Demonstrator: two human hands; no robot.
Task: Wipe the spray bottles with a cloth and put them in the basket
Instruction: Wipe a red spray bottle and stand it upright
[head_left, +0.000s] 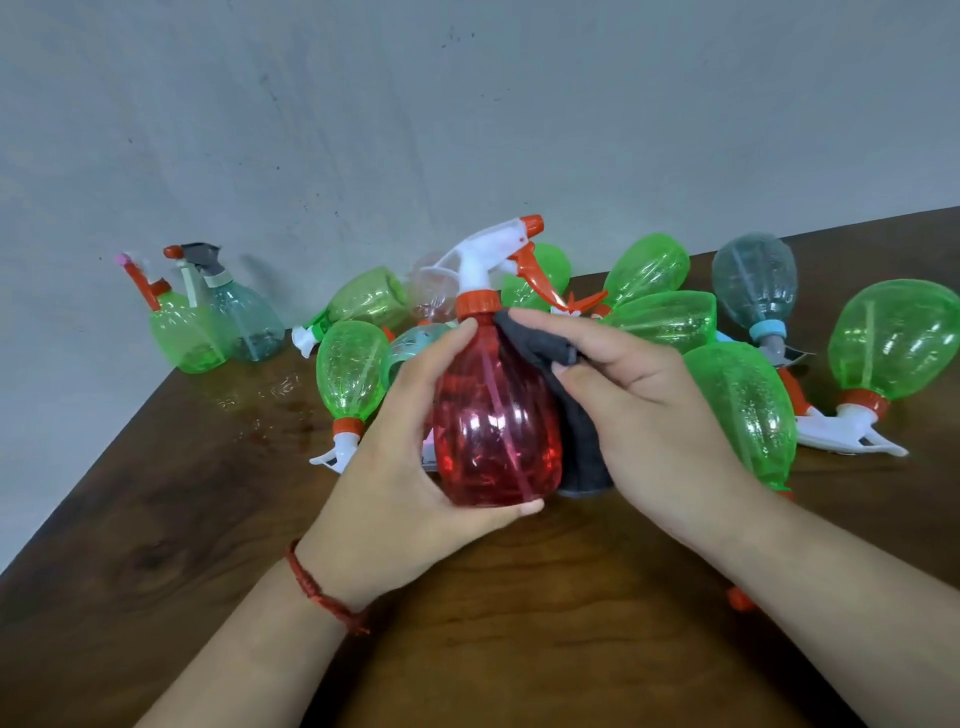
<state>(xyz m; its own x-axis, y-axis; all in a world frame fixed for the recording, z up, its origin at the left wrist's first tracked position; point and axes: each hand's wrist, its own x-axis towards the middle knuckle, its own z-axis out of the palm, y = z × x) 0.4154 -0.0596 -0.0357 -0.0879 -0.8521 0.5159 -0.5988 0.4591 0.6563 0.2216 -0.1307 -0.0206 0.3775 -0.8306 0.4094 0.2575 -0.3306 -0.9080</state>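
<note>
A red transparent spray bottle (493, 415) with a white and orange trigger head stands upright above the middle of the wooden table (156, 519). My left hand (410, 452) grips its body from the left, thumb under the base. My right hand (644, 405) holds a dark grey cloth (561, 374) pressed against the bottle's right shoulder. Behind lie several green spray bottles (660, 317) in a heap. No basket is in view.
Two bottles, one green (182, 338) and one grey-blue (249, 327), stand upright at the table's far left corner by the wall. A grey bottle (753, 280) and a green one (893, 338) lie at the right. Water drops (270, 395) glisten on the wood.
</note>
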